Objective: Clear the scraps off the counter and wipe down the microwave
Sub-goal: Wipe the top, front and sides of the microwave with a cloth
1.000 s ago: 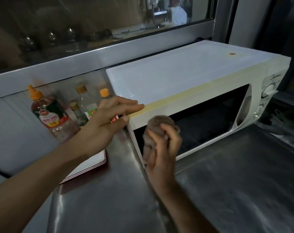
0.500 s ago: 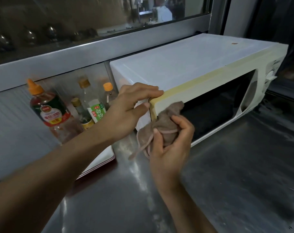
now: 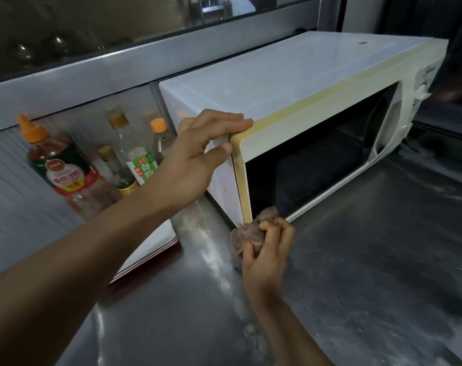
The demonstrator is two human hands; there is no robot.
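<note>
At about 9 o'clock, three sauce bottles stand by the back wall. The big bottle with the orange cap (image 3: 58, 167) is farthest left. A tall clear bottle (image 3: 130, 151) and a small bottle with an orange lid (image 3: 160, 140) stand next to it. A flat white tray (image 3: 156, 247) lies on the counter (image 3: 369, 260) in front of them, partly under the arm.

Next comes the left hand (image 3: 198, 159). It holds the top left corner of the microwave (image 3: 290, 83). The fingers lie over the top edge and the thumb presses on the side, so they are grasping the corner.

The microwave is white with a yellowed front frame. It sits on the counter from the middle out to about 2 o'clock, and its dark door window faces us.

At about 6 o'clock, the right hand (image 3: 269, 249) is clenched around a brownish cloth (image 3: 251, 231). The cloth touches the bottom left corner of the front frame, right where the microwave meets the counter.

The step now looks like wiping the front frame. To do it well, I think the left hand should hold the microwave tight so it does not slide on the smooth counter. The right hand should press the cloth flat and rub slowly along the edge. Dirt likes to hide in corners, so this low corner needs a good rub. The counter looks dusty on the right, at about 3 o'clock, and may need wiping too.
</note>
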